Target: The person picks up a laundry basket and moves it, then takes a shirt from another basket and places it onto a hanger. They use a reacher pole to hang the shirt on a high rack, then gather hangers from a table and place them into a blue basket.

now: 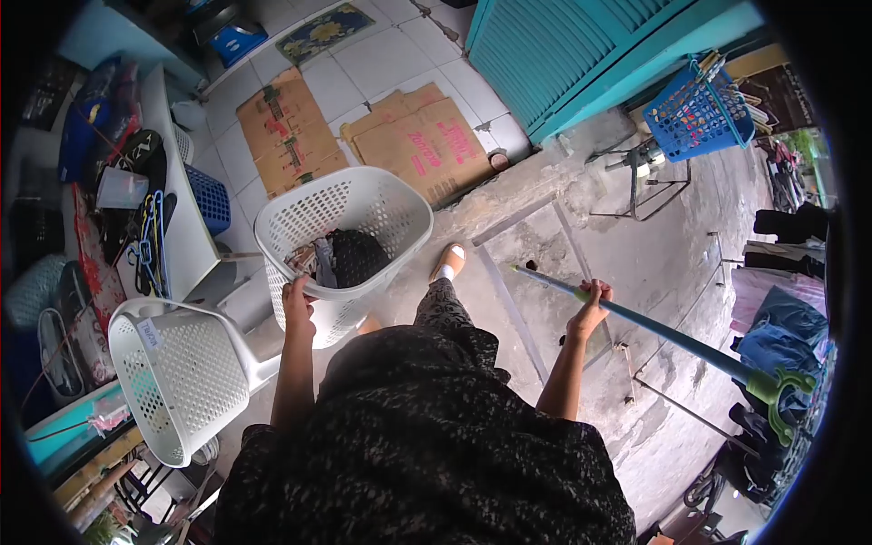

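Observation:
My left hand (298, 307) is closed on the near rim of a white perforated laundry basket (391, 204). Dark and patterned clothes (359, 258) lie in the bottom of that basket. On the other side, my right hand (592, 311) grips a long blue-green pole (677, 341) near its middle. The pole slants across to the right and ends in a green forked hook (779, 389). Its thin other end points towards my sandalled foot (448, 262).
A second white basket (186, 381) rests on a white chair at the left. Flattened cardboard (422, 150) covers floor tiles ahead. A blue basket (695, 113) stands on a metal frame beside teal shutters (563, 54). Clothes (779, 331) hang at the right.

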The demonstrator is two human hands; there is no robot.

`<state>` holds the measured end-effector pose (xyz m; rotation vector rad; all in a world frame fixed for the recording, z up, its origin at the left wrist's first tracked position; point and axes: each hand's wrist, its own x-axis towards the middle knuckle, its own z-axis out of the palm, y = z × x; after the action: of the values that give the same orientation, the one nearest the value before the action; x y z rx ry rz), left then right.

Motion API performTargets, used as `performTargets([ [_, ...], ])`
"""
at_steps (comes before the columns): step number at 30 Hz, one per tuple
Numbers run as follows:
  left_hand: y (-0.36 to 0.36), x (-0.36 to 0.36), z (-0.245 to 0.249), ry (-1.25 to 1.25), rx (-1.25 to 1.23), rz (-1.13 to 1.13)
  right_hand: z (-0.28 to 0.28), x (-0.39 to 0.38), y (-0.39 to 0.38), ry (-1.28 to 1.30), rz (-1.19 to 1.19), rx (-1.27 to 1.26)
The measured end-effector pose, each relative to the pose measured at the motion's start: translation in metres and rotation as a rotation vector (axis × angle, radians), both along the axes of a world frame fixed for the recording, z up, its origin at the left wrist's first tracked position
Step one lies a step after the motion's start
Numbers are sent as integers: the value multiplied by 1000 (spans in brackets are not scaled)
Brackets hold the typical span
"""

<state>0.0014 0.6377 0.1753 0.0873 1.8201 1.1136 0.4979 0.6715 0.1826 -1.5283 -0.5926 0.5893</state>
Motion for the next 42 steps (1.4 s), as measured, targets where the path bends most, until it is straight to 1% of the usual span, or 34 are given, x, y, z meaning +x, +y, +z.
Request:
performTargets([
  [2,29,25,10,99,-61,-39,-3,20,18,10,1,-32],
  [4,64,56,26,167,-23,-134,-7,42,37,39,3,-39],
  [6,96,86,36,273,17,-178,-4,62,50,39,-39,-79],
  [7,113,95,33,302,65,-165,-2,73,55,37,-46,-93],
  [9,148,101,13,258,247,-191,2,89,61,28,-72,-114],
  [10,168,108,14,233,338,-205,6,96,61,19,-93,-124],
  [11,188,116,15,235,348,-242,7,103,59,8,-115,-134],
  [13,230,146,40,232,366,-314,1,119,51,24,-164,-96],
  [16,285,186,54,115,425,-420,0,129,38,83,-255,-35],
  [18,324,203,40,143,518,-522,-7,135,31,104,-309,13],
  [20,356,227,42,179,526,-648,-3,134,32,113,-365,19],
  [22,389,252,34,171,592,-724,-2,133,33,110,-397,17],
  [24,423,275,25,267,563,-894,-4,130,37,99,-433,14],
  [25,436,292,30,272,554,-916,-6,127,40,92,-451,13],
  [26,455,302,21,339,535,-1021,-6,124,43,83,-467,8],
  [30,525,335,-15,419,558,-1133,-6,94,65,87,-649,-79],
  [31,541,338,-15,369,566,-1147,-8,85,72,47,-685,-96],
  [32,561,339,-28,374,547,-1190,-8,76,81,4,-720,-117],
  [34,596,333,-60,374,537,-1240,8,50,111,60,-807,-220],
  [36,624,322,-88,371,469,-1277,19,26,141,19,-785,-298],
  [38,652,307,-114,343,443,-1311,30,4,171,-26,-694,-398],
  [39,666,299,-130,415,432,-1370,27,-4,180,-20,-694,-426],
  [40,679,289,-146,395,372,-1476,27,-12,188,-4,-672,-438],
  [42,706,273,-164,551,230,-1759,30,-27,210,5,-639,-483],
])
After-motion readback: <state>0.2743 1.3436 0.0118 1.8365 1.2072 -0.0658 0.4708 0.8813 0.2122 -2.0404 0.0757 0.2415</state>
